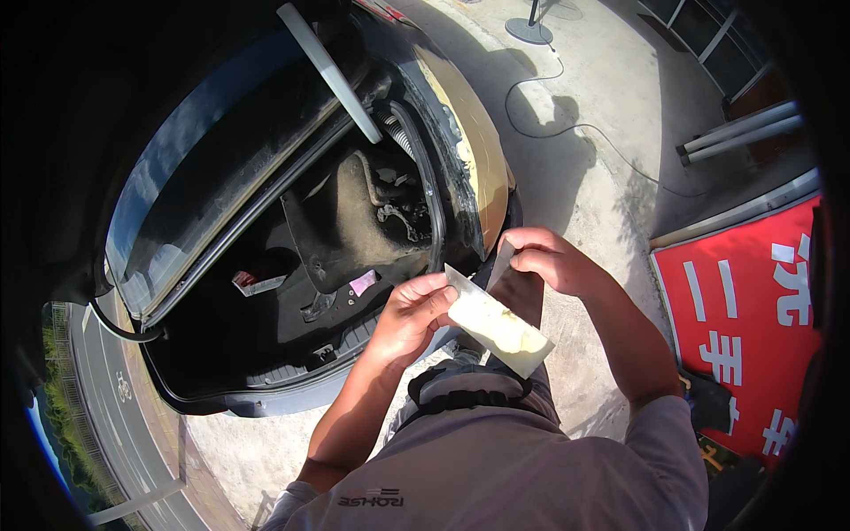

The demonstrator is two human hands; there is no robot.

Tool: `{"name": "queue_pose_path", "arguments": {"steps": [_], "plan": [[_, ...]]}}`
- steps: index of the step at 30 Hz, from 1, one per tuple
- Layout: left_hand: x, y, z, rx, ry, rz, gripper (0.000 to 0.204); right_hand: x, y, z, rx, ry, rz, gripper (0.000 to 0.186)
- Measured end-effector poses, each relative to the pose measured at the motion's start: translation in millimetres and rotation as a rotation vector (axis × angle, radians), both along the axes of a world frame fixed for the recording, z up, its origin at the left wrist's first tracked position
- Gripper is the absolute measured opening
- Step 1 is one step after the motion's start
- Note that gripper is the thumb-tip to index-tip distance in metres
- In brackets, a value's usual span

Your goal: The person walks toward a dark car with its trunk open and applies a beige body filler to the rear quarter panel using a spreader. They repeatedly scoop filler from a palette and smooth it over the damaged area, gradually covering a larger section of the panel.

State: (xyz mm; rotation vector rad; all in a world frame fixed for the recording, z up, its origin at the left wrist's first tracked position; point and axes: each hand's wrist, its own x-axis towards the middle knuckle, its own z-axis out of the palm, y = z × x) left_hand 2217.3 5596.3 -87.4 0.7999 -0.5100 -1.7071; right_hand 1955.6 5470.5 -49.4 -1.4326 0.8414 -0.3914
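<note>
My left hand (pixel 409 317) pinches one corner of a flat, pale rectangular spreader (pixel 537 361). A layer of cream-yellow putty (pixel 498 327) covers much of its face. Between the thumb and fingers of my right hand (pixel 551 261) is a smaller thin scraper (pixel 502 263), tilted above the near end of the spreader and apart from the putty. Ahead of my hands is the car's rear side panel (pixel 478 146), with smooth yellowish filler and a rough grey edge beside the trunk opening.
At left the car's trunk (pixel 221 354) stands open, with loose bits, a pink paper (pixel 363 282) and dark lining inside. A red sign (pixel 753 327) lies at right. Across the concrete runs a black cable (pixel 575 128) from a round stand base (pixel 529 32). Metal tubes (pixel 739 133) jut in at right.
</note>
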Motion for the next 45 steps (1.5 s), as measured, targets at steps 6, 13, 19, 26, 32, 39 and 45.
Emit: {"name": "queue_pose_path", "arguments": {"steps": [6, 13, 19, 26, 32, 39, 45], "plan": [[42.1, -5.0, 5.1, 0.089, 0.025, 0.223, 0.019, -58.0, -105.9, -27.1, 0.261, -0.554, -0.528, 0.043], [70.7, 6.2, -3.4, 0.145, -0.050, 0.476, 0.020, -56.7, -274.9, -73.4, 0.130, -0.415, -0.640, 0.039], [68.0, 3.9, -10.0, 0.288, -0.155, 0.727, 0.017, 47.5, -413.9, -91.6, -0.558, -0.019, -0.276, 0.035], [54.6, -16.4, -15.3, 0.308, -0.206, 0.888, 0.019, 128.3, -502.7, -103.7, -0.896, -0.015, -0.135, 0.034], [47.1, -27.0, -16.7, 0.321, -0.215, 0.937, 0.022, 161.3, -523.2, -112.1, -0.872, -0.047, -0.073, 0.033], [40.1, -36.1, -15.9, 0.354, -0.240, 0.980, 0.024, 161.6, -541.4, -123.6, -0.871, -0.042, 0.019, 0.031], [42.8, -43.6, -18.0, 0.335, -0.237, 0.978, 0.022, 164.1, -546.0, -126.8, -0.844, -0.055, -0.110, 0.031]]}}
